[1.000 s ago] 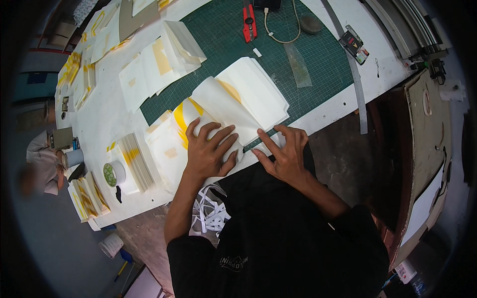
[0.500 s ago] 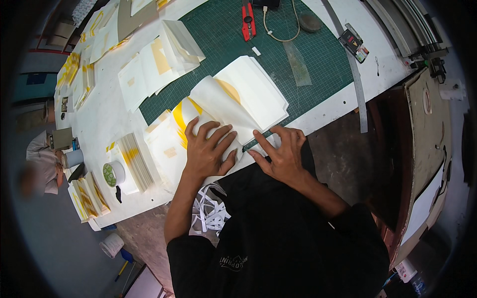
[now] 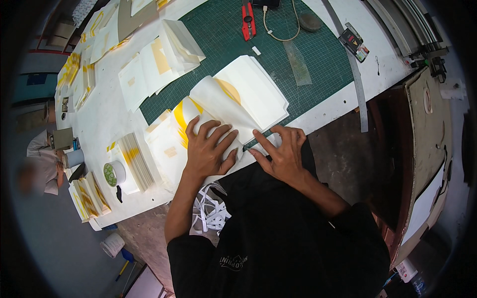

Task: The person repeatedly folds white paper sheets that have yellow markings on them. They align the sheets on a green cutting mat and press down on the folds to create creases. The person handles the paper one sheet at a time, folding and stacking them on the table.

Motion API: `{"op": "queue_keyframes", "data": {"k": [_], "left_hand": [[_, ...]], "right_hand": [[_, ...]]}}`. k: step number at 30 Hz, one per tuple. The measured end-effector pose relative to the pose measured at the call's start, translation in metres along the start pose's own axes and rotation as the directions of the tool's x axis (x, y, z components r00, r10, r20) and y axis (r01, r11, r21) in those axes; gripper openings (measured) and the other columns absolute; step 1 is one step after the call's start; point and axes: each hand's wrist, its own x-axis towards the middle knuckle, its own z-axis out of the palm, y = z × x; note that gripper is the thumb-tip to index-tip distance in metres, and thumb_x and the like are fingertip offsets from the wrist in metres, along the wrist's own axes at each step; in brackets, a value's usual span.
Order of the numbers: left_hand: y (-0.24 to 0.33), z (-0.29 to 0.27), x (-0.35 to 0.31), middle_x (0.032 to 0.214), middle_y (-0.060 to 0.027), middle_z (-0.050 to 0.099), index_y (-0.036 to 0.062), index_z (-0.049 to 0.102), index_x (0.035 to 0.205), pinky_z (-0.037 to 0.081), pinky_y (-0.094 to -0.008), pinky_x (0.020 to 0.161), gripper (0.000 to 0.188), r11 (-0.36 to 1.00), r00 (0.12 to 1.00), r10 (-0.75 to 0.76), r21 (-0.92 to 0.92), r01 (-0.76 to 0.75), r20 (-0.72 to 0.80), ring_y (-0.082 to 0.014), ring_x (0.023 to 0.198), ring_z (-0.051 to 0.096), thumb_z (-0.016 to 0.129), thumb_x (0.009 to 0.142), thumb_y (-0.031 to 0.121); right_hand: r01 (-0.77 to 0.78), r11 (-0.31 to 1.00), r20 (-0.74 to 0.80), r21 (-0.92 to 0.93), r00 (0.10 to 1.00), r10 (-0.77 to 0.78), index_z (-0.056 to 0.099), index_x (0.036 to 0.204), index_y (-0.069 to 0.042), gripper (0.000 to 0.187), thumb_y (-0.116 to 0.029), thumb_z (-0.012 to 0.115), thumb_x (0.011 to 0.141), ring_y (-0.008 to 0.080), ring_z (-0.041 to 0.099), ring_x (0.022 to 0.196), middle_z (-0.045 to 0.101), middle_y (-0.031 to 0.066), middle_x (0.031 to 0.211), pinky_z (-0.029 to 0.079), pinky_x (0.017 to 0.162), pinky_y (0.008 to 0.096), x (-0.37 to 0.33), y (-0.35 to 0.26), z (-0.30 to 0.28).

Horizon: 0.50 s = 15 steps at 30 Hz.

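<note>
Near the table's front edge lies an open stack of white sheets [image 3: 253, 82] with yellow print, partly on a green cutting mat [image 3: 325, 62]. One leaf [image 3: 213, 99] curves up along the fold. My left hand [image 3: 206, 149] lies palm down on the left-side sheet [image 3: 161, 141], fingers spread and the thumb toward the near edge. Across the fold, my right hand [image 3: 280, 156] is open. Its index fingertip touches the curved leaf by its near edge, while the thumb stays apart, close to that edge. Both hands hold nothing that I can see.
Red-handled cutters [image 3: 248, 22], a cable [image 3: 280, 37] and a steel ruler [image 3: 358, 89] lie farther back. More printed sheets [image 3: 161, 57] are at the left, with a folded stack [image 3: 136, 161] and a tape roll [image 3: 114, 174]. Another person [image 3: 42, 166] is at the far left.
</note>
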Motion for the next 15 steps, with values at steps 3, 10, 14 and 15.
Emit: {"op": "queue_keyframes", "data": {"k": [3, 10, 14, 15], "left_hand": [[0.000, 0.000, 0.000, 0.128, -0.0009, 0.072, 0.0197, 0.079, 0.124, 0.027, -0.0626, 0.121, 0.045, 1.000, 1.000, 0.001, 0.004, -0.001, 0.005, -0.0278, 0.124, 0.060, 0.075, 0.081, 0.034], [0.000, -0.001, 0.002, 0.130, 0.0000, 0.071, 0.0201, 0.078, 0.127, 0.027, -0.0618, 0.121, 0.047, 1.000, 1.000, 0.008, 0.004, -0.008, 0.017, -0.0272, 0.124, 0.060, 0.075, 0.083, 0.034], [0.000, -0.001, 0.002, 0.131, 0.0000, 0.071, 0.0204, 0.078, 0.128, 0.027, -0.0614, 0.122, 0.048, 1.000, 1.000, 0.014, -0.001, -0.014, 0.022, -0.0276, 0.124, 0.060, 0.075, 0.083, 0.034], [0.000, -0.001, 0.002, 0.131, 0.0000, 0.071, 0.0204, 0.078, 0.128, 0.027, -0.0615, 0.122, 0.047, 1.000, 1.000, 0.014, 0.001, -0.014, 0.023, -0.0277, 0.124, 0.060, 0.075, 0.083, 0.034]], "right_hand": [[-0.007, 1.000, -0.005, -0.008, 1.000, 0.007, 0.073, 0.136, -0.015, 0.049, -0.042, 0.080, 0.096, 0.0311, 0.046, 0.116, 0.051, 0.0145, 0.125, 0.031, 0.098, 0.0550, 0.001, 0.001, -0.002], [-0.015, 0.999, -0.014, -0.032, 1.000, 0.014, 0.074, 0.136, -0.020, 0.048, -0.042, 0.082, 0.094, 0.0307, 0.047, 0.116, 0.051, 0.0135, 0.125, 0.031, 0.097, 0.0554, 0.001, 0.007, -0.004], [-0.009, 0.999, -0.018, -0.042, 1.000, 0.008, 0.074, 0.136, -0.020, 0.048, -0.042, 0.082, 0.094, 0.0304, 0.048, 0.116, 0.052, 0.0129, 0.124, 0.031, 0.097, 0.0553, 0.000, 0.012, -0.006], [-0.009, 0.999, -0.019, -0.039, 1.000, 0.008, 0.074, 0.136, -0.020, 0.048, -0.041, 0.082, 0.094, 0.0303, 0.048, 0.116, 0.052, 0.0129, 0.124, 0.031, 0.097, 0.0553, 0.000, 0.012, -0.006]]}}
